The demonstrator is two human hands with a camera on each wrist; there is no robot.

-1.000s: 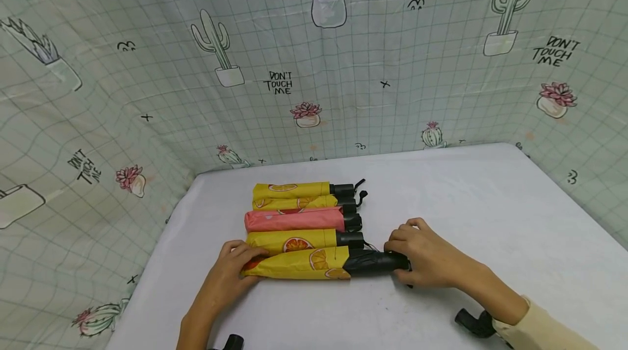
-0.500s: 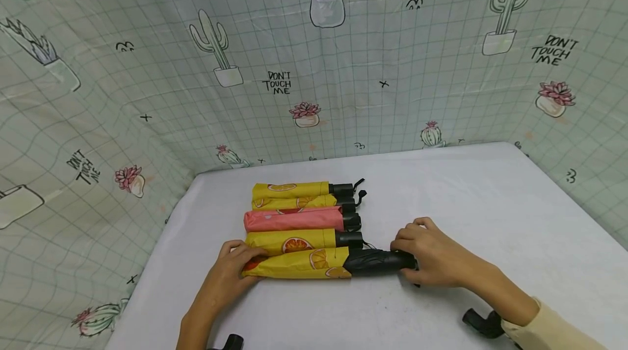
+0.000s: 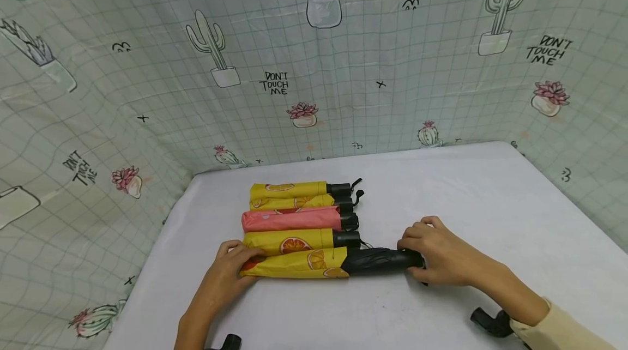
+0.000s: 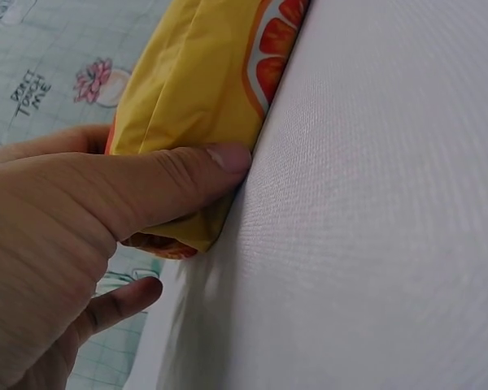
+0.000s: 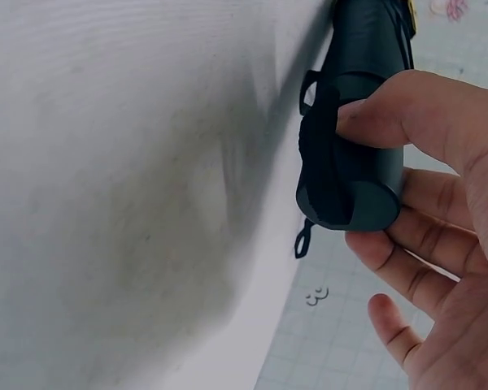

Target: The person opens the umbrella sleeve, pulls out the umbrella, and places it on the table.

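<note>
In the head view, a black folded umbrella (image 3: 375,261) sticks out of a yellow sleeve (image 3: 289,265) printed with citrus slices, lying across the table. My left hand (image 3: 228,271) pinches the sleeve's closed left end; the left wrist view shows the thumb (image 4: 187,175) pressed on the yellow fabric. At the other end my right hand (image 3: 444,254) grips the umbrella's black handle (image 5: 358,162), thumb on one side and fingers on the other. A wrist strap (image 5: 317,150) lies along that handle. The rest of the umbrella is hidden inside the sleeve.
Behind it lie several sleeved umbrellas in a row: a yellow one (image 3: 289,240) closest, then a pink one (image 3: 294,219), then more yellow ones (image 3: 287,190) with black handles. The white table (image 3: 471,186) meets a cactus-print curtain (image 3: 373,55) at the back and sides.
My right hand has moved to the right with the handle, and more of the black umbrella shows outside the sleeve. The left hand keeps its hold at the sleeve's end.
</note>
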